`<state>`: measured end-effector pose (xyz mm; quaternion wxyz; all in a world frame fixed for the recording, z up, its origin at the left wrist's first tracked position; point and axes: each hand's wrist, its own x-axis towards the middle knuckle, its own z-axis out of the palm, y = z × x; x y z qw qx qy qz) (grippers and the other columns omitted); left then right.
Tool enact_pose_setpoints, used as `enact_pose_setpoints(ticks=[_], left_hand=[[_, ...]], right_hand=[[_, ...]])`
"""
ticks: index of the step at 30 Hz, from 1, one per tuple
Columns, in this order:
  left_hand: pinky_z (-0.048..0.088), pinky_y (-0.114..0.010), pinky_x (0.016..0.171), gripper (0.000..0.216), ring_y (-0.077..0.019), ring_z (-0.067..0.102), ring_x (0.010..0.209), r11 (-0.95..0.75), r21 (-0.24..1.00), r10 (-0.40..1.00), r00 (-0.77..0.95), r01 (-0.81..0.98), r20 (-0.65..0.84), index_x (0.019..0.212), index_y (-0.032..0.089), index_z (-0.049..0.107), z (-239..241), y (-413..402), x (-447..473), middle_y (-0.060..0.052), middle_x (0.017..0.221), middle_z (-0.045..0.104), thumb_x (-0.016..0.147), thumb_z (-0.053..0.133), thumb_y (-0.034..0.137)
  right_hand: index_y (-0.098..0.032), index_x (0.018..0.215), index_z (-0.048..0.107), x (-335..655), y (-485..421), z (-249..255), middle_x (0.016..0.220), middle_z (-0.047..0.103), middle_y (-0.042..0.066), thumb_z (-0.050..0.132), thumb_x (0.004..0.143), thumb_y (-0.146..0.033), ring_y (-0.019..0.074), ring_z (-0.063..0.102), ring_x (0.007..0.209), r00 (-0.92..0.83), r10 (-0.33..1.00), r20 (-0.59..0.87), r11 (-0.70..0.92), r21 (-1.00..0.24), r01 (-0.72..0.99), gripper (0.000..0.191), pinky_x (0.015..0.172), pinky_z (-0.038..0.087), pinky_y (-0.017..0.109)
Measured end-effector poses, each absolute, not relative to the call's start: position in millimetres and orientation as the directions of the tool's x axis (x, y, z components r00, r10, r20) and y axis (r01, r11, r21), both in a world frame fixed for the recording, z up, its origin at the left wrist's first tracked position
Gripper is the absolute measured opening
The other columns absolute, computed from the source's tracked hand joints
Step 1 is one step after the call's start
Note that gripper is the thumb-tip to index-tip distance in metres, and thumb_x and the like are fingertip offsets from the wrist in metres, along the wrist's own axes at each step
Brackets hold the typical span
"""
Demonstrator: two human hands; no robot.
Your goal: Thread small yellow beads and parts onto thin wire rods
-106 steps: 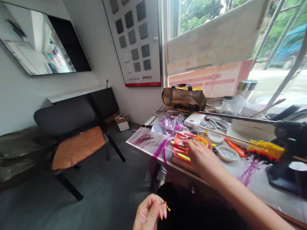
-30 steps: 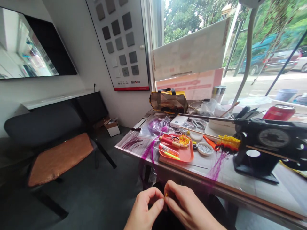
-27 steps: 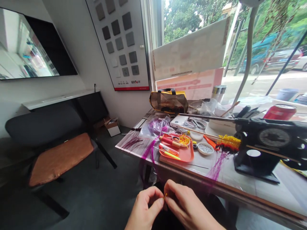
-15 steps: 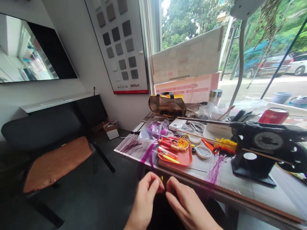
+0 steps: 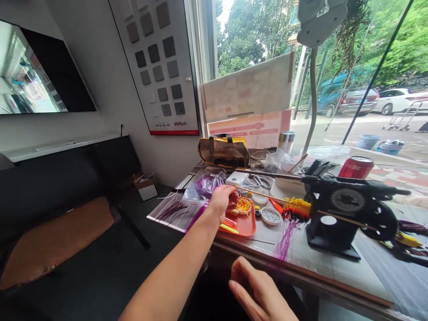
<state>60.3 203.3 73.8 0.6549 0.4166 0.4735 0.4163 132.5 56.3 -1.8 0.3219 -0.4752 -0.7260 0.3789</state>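
Two hands show: the left hand (image 5: 223,200) is over the red tray (image 5: 246,228) on the bench (image 5: 334,277), just left of yellow-orange strands (image 5: 243,205), its fingers' hold hidden; nearer, the right hand (image 5: 256,287) curls loosely, thumb apart.

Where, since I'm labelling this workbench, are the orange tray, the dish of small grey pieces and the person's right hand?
Orange tray (image 5: 248,226): head view, bare floor towards its front right corner.
Dish of small grey pieces (image 5: 270,223): head view, front wall.
Right hand (image 5: 259,285): head view, middle of the hand.
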Motion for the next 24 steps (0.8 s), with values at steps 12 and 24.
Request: enact_pose_setpoints(ticks=[12,24], left_hand=[[0.052,-0.039,0.073,0.029,-0.0193,0.060,0.089,0.449,0.867,0.882,0.263,-0.215,-0.391,0.111,0.016,0.053,75,215,66,-0.007,0.110,0.058,0.086,0.053,0.030],[0.052,-0.038,0.071,0.028,-0.0183,0.060,0.085,0.458,0.885,0.808,0.453,-0.081,-0.377,0.109,0.015,0.054,57,183,147,-0.007,0.106,0.060,0.085,0.053,0.030]], right_hand=[[-0.022,0.072,0.034,150,55,2,0.063,0.042,-0.002,0.035,0.081,-0.036,0.0135,0.037,0.056,-0.295,0.950,0.103,0.233,-0.863,0.449,0.017,0.054,0.029,0.024],[-0.020,0.072,0.042,179,64,31,0.063,0.051,-0.002,0.040,0.081,-0.025,0.0120,0.045,0.056,-0.009,0.893,0.451,0.396,-0.774,0.494,0.010,0.052,0.035,0.021]])
